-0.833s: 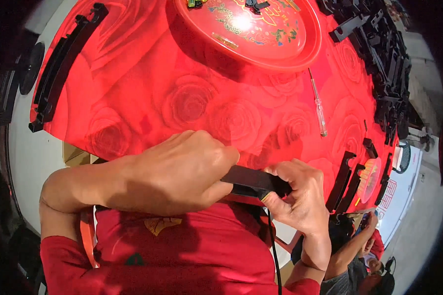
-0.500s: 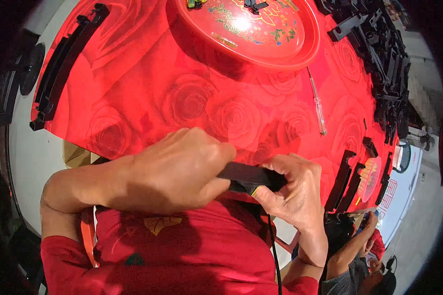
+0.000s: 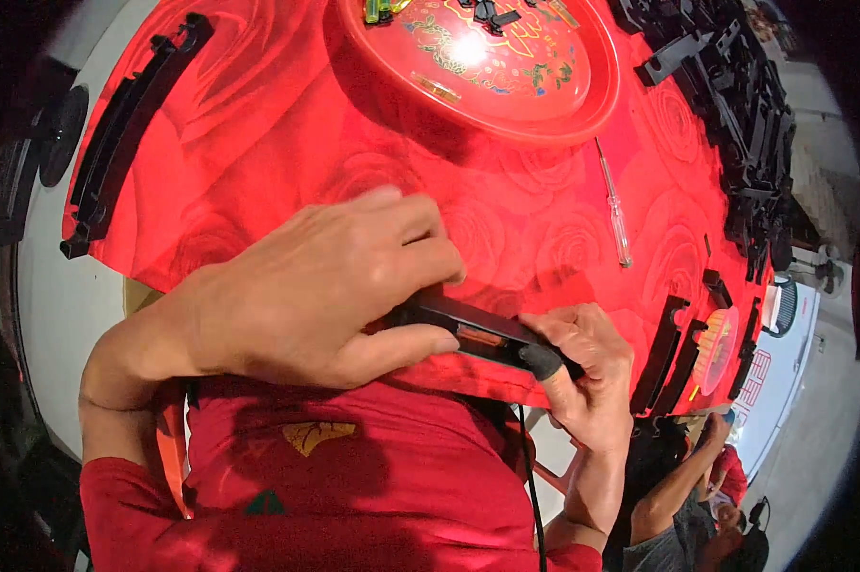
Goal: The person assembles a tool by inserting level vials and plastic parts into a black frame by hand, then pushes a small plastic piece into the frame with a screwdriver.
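Note:
A long, narrow black plastic part (image 3: 482, 329) is held between my hands, just above the table's near edge, with a reddish patch showing in its slot. My left hand (image 3: 330, 291) is closed about its left end, thumb along the near side and fingers bent over the far side; the palm hides that end. At the other end my right hand (image 3: 590, 377) pinches the part, with a black cover (image 3: 541, 361) on its thumb tip. Part of the right end is hidden by the fingers.
Ahead stands a round red tray (image 3: 506, 129) with small black pieces (image 3: 492, 17). A clear-handled screwdriver (image 3: 619, 224) lies right of it. A black plastic heap (image 3: 735, 124) fills the far right. A long black piece (image 3: 130, 143) lies left. A co-worker's arm (image 3: 678, 481) shows lower right.
The black part has turned, so its slotted side now shows. My left hand has risen slightly with its fingers less tightly curled; my right thumb has shifted on the part.

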Action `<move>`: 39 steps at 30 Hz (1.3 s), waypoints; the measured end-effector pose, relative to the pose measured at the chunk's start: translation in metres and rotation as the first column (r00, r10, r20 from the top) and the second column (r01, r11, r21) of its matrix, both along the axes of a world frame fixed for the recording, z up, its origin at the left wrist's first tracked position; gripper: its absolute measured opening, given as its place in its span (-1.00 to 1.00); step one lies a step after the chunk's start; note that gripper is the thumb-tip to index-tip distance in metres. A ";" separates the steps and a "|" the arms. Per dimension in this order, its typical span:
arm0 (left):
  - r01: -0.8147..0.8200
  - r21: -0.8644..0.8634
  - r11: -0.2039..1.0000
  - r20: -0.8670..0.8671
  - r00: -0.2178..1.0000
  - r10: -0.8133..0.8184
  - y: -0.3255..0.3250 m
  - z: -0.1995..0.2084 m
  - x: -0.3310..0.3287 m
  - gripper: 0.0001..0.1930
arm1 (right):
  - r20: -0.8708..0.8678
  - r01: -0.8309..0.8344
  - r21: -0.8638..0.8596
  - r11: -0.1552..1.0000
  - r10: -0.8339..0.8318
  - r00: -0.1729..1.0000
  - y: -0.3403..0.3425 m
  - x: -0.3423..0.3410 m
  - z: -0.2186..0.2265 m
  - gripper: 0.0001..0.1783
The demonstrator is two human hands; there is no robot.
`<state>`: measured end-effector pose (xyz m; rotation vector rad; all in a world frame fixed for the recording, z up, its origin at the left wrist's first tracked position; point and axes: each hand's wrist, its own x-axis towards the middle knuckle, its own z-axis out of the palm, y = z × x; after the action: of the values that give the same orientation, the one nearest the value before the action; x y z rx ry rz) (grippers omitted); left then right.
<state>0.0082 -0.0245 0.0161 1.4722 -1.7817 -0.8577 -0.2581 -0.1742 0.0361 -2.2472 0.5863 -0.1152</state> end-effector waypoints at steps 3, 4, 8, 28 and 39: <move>-0.102 -0.226 0.969 0.114 0.985 0.130 -0.002 0.002 -0.003 -0.65 | -0.025 0.034 -0.070 0.997 -0.036 0.999 0.002 0.002 -0.004 -0.62; -0.002 -0.300 0.954 0.126 0.991 0.042 -0.003 0.001 -0.005 -0.67 | -0.012 0.014 -0.112 0.994 -0.015 1.000 0.001 0.002 -0.004 -0.62; 0.113 -0.340 0.934 0.202 0.978 -0.045 -0.010 -0.016 -0.015 -0.73 | 0.013 0.065 -0.060 0.996 -0.065 0.998 0.003 0.002 -0.009 -0.57; 0.267 -0.054 0.962 0.189 0.949 -0.253 -0.031 -0.003 -0.009 -0.81 | 0.225 -0.060 -0.044 0.997 0.068 0.972 0.003 -0.012 -0.033 -0.36; 0.407 -0.073 0.911 0.166 0.905 -0.391 -0.039 -0.010 -0.005 -0.72 | 0.212 -0.083 -0.038 0.996 0.089 0.973 0.000 -0.005 -0.033 -0.42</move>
<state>0.0036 -0.0636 0.0065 1.1419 -2.2538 -0.8503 -0.2634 -0.1739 0.0026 -2.2479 0.3731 -0.3188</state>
